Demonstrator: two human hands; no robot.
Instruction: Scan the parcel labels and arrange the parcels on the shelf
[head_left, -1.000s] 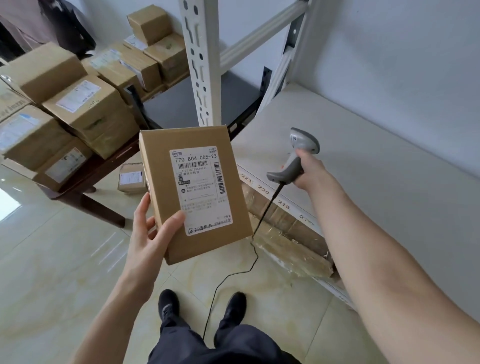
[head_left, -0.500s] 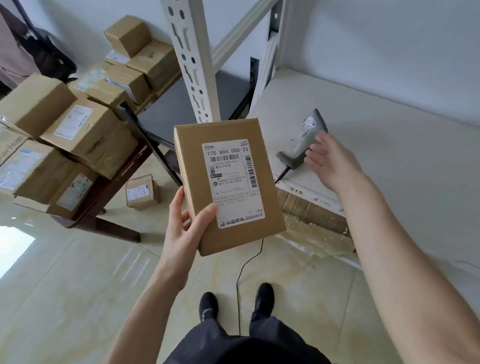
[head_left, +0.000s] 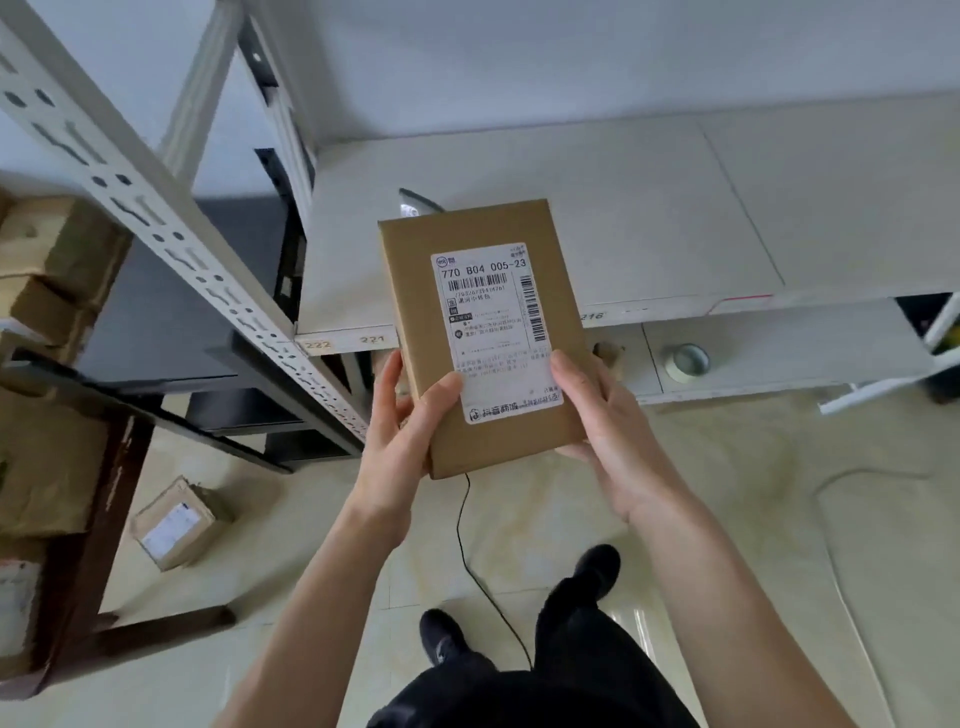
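Note:
A flat brown parcel (head_left: 415, 291) with a white label (head_left: 496, 327) facing me is held up in front of the white shelf (head_left: 649, 218). My left hand (head_left: 400, 447) grips its lower left corner, thumb on the front. My right hand (head_left: 602, 415) holds the lower right corner, thumb on the label's edge. The grey scanner (head_left: 413, 205) lies on the shelf behind the parcel, mostly hidden; its black cable (head_left: 467, 551) hangs down to the floor.
A perforated white upright (head_left: 156, 208) slants across the left. Shelf-edge numbers (head_left: 343, 343) read 222 and 221. A tape roll (head_left: 688, 359) sits on the lower shelf. Stacked brown boxes (head_left: 47, 291) stand at the left, and a small parcel (head_left: 176, 522) lies on the tiled floor.
My right hand let go of the scanner on the shelf and came back to hold the parcel's lower right corner. The view swung right, facing the shelf.

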